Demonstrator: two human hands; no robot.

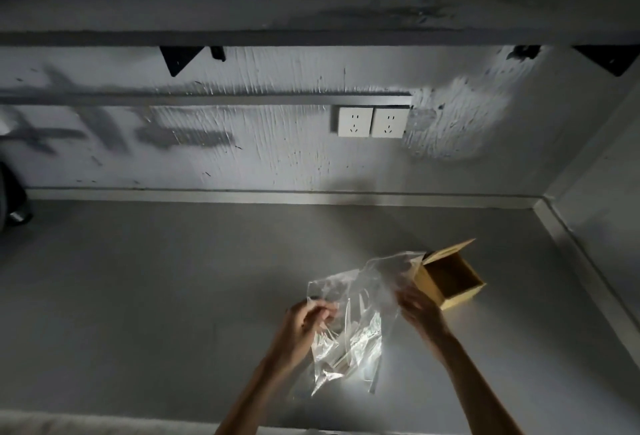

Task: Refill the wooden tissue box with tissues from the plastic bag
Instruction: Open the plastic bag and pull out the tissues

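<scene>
A clear plastic bag (356, 317) is held up over the grey desk, crumpled and see-through, with white tissues dimly showing in its lower part. My left hand (306, 322) grips the bag's left edge. My right hand (420, 308) pinches the bag's right side, close to the wooden tissue box (450, 279). The box stands on the desk to the right, its lid tipped up and back, and its inside looks dark and hollow. The bag's top corner overlaps the box's left edge.
The grey desk (156, 296) runs back to a rough wall with two white power sockets (372, 122). A shelf on black brackets (178, 57) hangs above. A dark object (14, 199) sits at the far left. The desk meets a side wall on the right.
</scene>
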